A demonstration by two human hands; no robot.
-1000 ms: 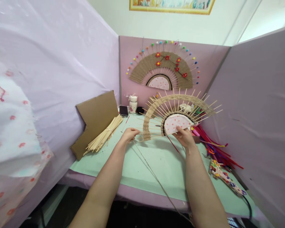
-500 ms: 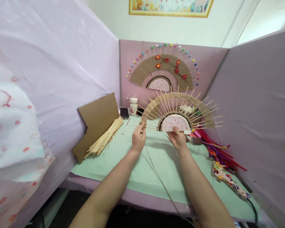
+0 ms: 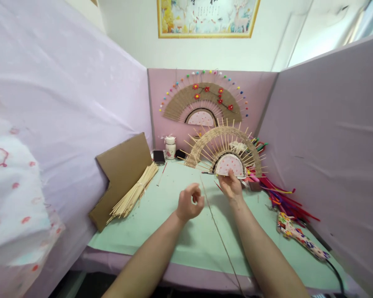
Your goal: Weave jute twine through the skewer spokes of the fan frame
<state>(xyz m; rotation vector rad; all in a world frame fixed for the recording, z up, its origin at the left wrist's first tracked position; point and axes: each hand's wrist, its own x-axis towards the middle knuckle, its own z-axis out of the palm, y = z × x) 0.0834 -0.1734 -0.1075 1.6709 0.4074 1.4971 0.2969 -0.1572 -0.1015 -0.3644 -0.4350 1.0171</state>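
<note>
My right hand [image 3: 231, 189] grips a half-round woven fan [image 3: 211, 135] at its bottom middle, thumb on the pink-spotted white half-disc [image 3: 228, 164]. Thin sticks radiate from the half-disc, and a band of tan cord is woven across them. The fan tilts, its left end nearer me. My left hand [image 3: 189, 203] hovers over the table below the fan's left end, apart from it. Its fingers curl loosely with a gap inside, and nothing shows in them. A thin cord [image 3: 219, 231] runs down past these fingertips to the table's front edge.
A bundle of thin sticks [image 3: 133, 192] lies by brown cardboard [image 3: 121, 174] on the left. Pipe cleaners [image 3: 279, 198] and a flower-patterned glue gun [image 3: 301, 236] are at right. Behind stand a white jar [image 3: 170, 147] and a larger decorated fan [image 3: 180, 103] against the pink back panel.
My left hand has let go of the fan's left end and dropped toward me. The fan has turned in my right hand. The camera view has tilted up.
</note>
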